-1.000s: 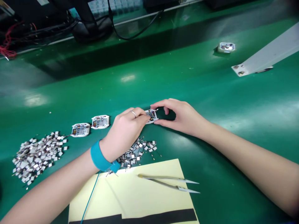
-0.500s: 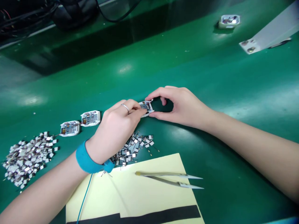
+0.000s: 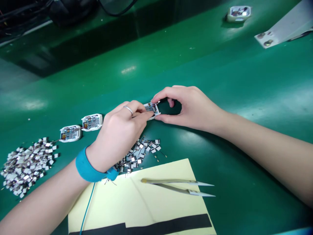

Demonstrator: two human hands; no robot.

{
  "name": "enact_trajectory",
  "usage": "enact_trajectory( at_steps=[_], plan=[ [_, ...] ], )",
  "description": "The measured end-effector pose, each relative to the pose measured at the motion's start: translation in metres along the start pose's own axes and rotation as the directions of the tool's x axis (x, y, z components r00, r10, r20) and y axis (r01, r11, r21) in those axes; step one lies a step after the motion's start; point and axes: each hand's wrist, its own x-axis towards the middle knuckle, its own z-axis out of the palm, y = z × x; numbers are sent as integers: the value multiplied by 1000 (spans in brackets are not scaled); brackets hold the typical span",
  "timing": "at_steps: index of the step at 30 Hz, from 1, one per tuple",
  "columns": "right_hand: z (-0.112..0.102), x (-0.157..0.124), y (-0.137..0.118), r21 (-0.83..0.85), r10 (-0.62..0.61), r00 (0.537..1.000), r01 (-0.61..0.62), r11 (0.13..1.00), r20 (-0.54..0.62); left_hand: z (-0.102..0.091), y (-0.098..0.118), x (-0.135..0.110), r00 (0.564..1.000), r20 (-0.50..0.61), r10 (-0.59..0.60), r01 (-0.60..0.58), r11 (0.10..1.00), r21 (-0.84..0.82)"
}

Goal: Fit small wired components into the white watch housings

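Observation:
Between my two hands sits a small white device housing with a circuit board showing inside. My right hand pinches its right end between thumb and forefinger. The fingers of my left hand are pressed together on the board from the left and cover part of it; any small part under the fingertips is hidden. That wrist wears a blue strap with a cord. Below my left hand lies a pile of small square parts with thin leads. Two similar open housings, one nearer and one farther, rest to the left.
A larger heap of small square parts lies at the far left. Tweezers rest on a yellow sheet in front. Another housing and a white metal bracket stand at the back right. Dark cables run along the back.
The view has shifted slightly, so the back objects sit a little higher. Both hands keep the same hold on the housing, with hardly any finger movement.

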Motion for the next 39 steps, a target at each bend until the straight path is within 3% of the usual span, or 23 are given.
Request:
enact_trajectory(
  at_steps=[39],
  plan=[
    [1,-1,0,-5,12,1000,-12,1000,-1,0,-1,-1,1000,10,-3,3,1000,-12]
  ],
)
